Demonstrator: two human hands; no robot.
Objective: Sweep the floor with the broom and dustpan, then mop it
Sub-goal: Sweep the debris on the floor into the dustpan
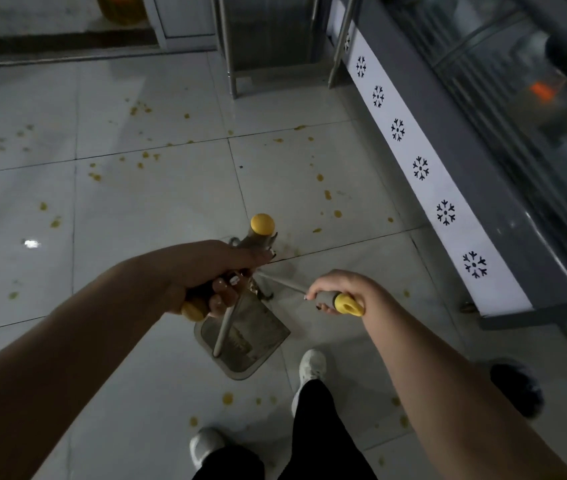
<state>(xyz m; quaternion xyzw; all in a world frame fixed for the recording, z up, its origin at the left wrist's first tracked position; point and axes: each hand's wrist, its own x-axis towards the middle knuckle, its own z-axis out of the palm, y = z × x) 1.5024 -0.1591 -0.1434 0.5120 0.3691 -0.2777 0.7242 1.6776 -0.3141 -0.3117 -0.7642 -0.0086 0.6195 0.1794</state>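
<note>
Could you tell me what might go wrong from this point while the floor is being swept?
1. The left hand appears to grip two yellow-capped handles at once, the right hand a third handle; one could slip and fall.
2. Yellow spots lie beside the white shoes; a step may smear them.
3. The dustpan sits near the feet and might be kicked.

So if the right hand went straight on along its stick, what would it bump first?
Probably the left hand, gripping other handles right where that stick leads. Depth is unclear, so the right hand might pass beside it.
</note>
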